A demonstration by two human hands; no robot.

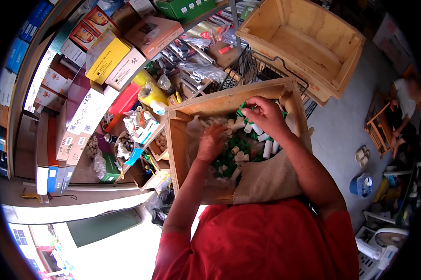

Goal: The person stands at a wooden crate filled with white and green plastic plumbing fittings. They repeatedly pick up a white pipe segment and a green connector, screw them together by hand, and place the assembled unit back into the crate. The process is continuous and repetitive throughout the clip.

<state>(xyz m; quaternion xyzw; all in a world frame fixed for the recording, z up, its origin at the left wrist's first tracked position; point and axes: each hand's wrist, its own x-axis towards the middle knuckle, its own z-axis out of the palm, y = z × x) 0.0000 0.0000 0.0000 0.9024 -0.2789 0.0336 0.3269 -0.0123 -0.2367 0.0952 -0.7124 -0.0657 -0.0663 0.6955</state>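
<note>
A wooden box (172, 154) in front of me holds a jumble of white and green plastic pipe fittings (240, 157). Above its far right part, my right hand (265, 115) is closed, with a small green plastic fitting (241, 109) pinched between thumb and fingers. My left hand (212, 141) reaches over the left side of the pile. Its fingers are bent a little and apart, with the tips close to some white fittings; I see nothing held in it. A piece of beige cloth (268, 179) covers the box's near right corner.
Past the box stand a black wire basket (247, 70) and a larger wooden crate (308, 42). Shelves with cardboard boxes (82, 112) and bagged parts rise on the left. To the right, a person (404, 107) sits by a wooden chair (379, 128); a blue bucket (361, 185) stands nearer.
</note>
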